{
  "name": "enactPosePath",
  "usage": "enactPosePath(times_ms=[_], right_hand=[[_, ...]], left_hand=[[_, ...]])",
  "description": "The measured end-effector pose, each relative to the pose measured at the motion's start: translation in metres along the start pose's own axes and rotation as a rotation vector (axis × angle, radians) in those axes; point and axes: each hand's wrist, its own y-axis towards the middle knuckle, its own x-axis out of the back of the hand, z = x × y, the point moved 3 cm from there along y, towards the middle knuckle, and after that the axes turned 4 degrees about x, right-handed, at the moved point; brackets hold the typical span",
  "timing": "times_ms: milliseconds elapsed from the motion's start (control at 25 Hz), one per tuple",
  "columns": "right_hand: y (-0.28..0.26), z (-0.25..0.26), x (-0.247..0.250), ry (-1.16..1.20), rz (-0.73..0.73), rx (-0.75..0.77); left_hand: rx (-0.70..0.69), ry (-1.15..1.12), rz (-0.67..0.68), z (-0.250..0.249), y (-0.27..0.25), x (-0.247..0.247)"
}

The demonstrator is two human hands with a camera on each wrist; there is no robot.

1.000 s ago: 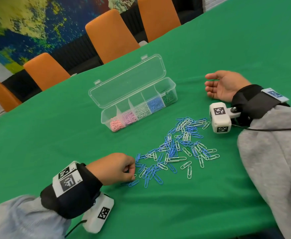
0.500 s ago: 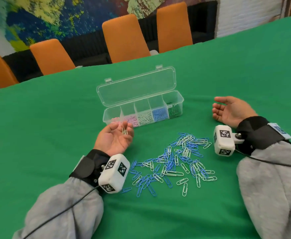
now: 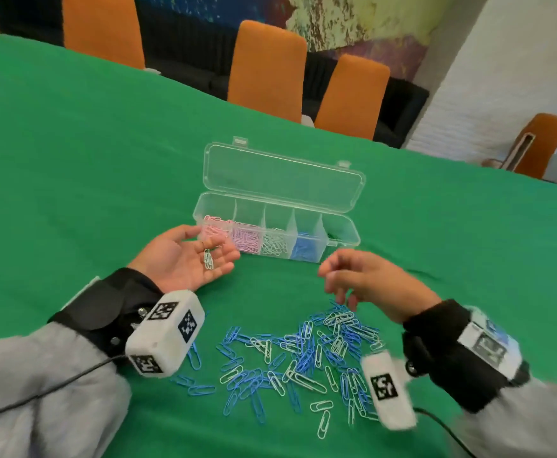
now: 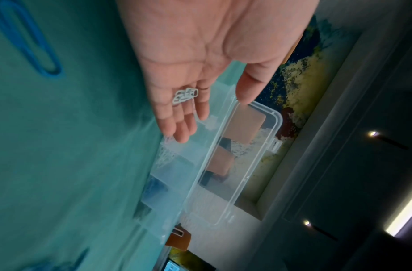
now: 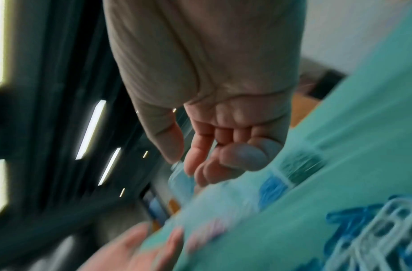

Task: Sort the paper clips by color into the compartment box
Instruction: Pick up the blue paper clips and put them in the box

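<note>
A clear compartment box (image 3: 343,241) (image 4: 226,165) stands open on the green table, with pink, lilac, white, blue and dark green clips in its sections. My left hand (image 3: 191,259) (image 4: 200,77) lies palm up just left of the box, and a few white clips (image 3: 208,258) (image 4: 185,96) rest loose on its straight fingers. My right hand (image 3: 366,279) (image 5: 214,150) hovers palm down in front of the box, above the far edge of the pile of blue and white clips (image 3: 300,355); its fingers hang loosely curled and hold nothing. The right wrist view is blurred.
The green tablecloth (image 3: 89,166) stretches wide to the left and behind the box. Orange chairs (image 3: 267,64) line the far table edge. White wrist cameras (image 3: 166,335) sit low over the near clips. A loose blue clip (image 4: 28,44) lies left of my left palm.
My left hand picked white clips from the pile, turned palm up and rose toward the box. My right hand turned palm down and swung left over the pile's far edge.
</note>
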Motion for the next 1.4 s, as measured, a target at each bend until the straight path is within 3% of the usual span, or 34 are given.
enactPosePath(times_ms=[80, 160, 360, 880, 1040, 1160, 1320, 1400], right_hand=[[-0.002, 0.017, -0.042, -0.541, 0.233, 0.059], [-0.003, 0.025, -0.072, -0.857, 0.321, 0.129], [0.004, 0.028, -0.105, -0.979, 0.314, 0.147], [-0.003, 0.017, -0.104, -0.98, 0.242, 0.176], [0.004, 0.015, -0.09, -0.919, 0.212, 0.108], [0.013, 0.031, -0.075, -0.707, 0.071, 0.107], [0.028, 0.063, -0.061, -0.201, -0.221, 0.237], [0.031, 0.063, -0.06, -0.118, -0.251, 0.232]], left_hand=[[0.019, 0.026, -0.018, 0.006, 0.002, -0.004], [0.011, 0.023, -0.015, 0.007, 0.001, -0.007], [-0.006, 0.06, -0.021, 0.006, -0.001, -0.009], [-0.008, 0.082, -0.045, 0.009, -0.008, -0.016], [0.018, 0.116, -0.037, 0.011, -0.008, -0.018], [0.109, 0.167, -0.001, 0.017, -0.007, -0.019], [0.206, 0.149, 0.036, 0.023, -0.007, -0.022], [0.211, 0.118, 0.036, 0.023, -0.007, -0.021]])
